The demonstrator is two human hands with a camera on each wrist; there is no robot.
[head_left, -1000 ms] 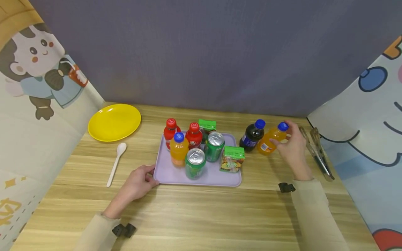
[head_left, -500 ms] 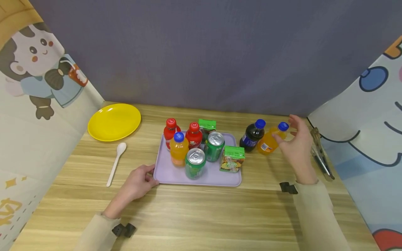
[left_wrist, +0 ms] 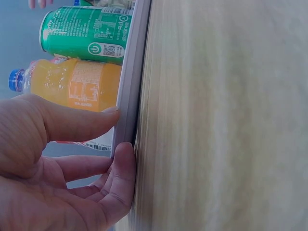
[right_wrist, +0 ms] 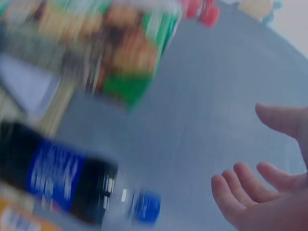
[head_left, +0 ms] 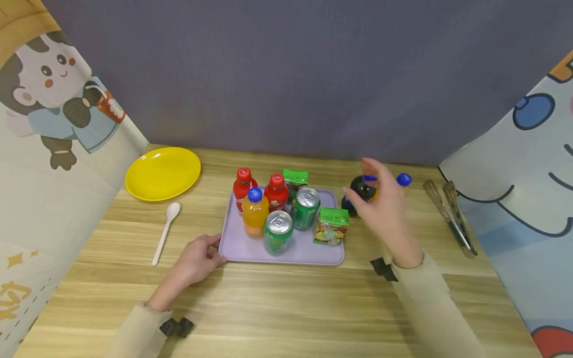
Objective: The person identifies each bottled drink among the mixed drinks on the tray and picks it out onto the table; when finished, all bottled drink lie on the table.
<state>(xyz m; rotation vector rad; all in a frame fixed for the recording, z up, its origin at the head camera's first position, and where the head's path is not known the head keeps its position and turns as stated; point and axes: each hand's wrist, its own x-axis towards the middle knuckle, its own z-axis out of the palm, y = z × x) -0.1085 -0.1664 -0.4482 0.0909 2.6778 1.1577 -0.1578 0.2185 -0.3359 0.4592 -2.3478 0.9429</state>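
Note:
My left hand (head_left: 198,259) pinches the front left corner of a lilac tray (head_left: 241,252); in the left wrist view the thumb (left_wrist: 82,120) lies on its rim. On the tray stand two red bottles (head_left: 276,194), an orange soda bottle (head_left: 255,216), two green cans (head_left: 278,233) and two green-topped snack packs (head_left: 331,228). My right hand (head_left: 386,211) holds nothing, thumb and fingers spread apart. It partly hides a dark cola bottle (head_left: 352,199) and a second orange soda bottle (head_left: 404,180). The right wrist view shows the cola bottle (right_wrist: 62,175) beside that hand, blurred.
A yellow plate (head_left: 163,174) lies at the back left, with a white spoon (head_left: 165,233) in front of it. Metal tongs (head_left: 449,216) lie on the wooden table at the right. A grey wall panel (head_left: 291,84) closes off the back.
My right hand has let go of the orange soda bottle on the right and moved left, over the cola bottle. The left hand has stayed on the tray corner.

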